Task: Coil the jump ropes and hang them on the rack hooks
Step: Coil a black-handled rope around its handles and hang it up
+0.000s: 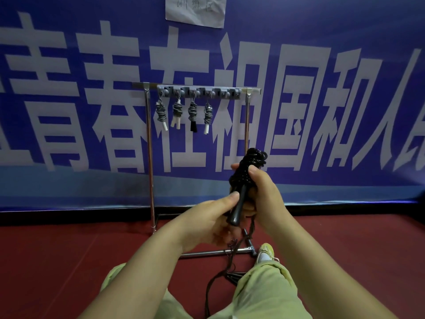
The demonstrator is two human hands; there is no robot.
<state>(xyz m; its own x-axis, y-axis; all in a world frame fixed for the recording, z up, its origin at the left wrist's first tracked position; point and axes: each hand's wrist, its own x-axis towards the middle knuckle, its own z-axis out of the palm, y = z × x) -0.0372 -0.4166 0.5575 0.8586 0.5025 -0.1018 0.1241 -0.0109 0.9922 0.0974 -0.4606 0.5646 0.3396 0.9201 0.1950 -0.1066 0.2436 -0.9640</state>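
A black jump rope (251,161) is wound into a coil round its handles, held upright in front of me. My right hand (264,192) grips the coil's middle, thumb on top. My left hand (213,219) holds the lower black handle (238,209), thumb against it. A loose strand (230,261) hangs down from the coil to the floor. Behind stands a metal rack (149,157) with a grey hook strip (200,92). Several coiled ropes hang from its hooks, some with white handles (161,113), one black (193,116).
The rack's base bar (207,253) lies on the red floor just ahead of my knees. More black rope and handles (232,277) lie on the floor between my legs. My shoe (265,252) is beside the base. A blue banner covers the wall behind.
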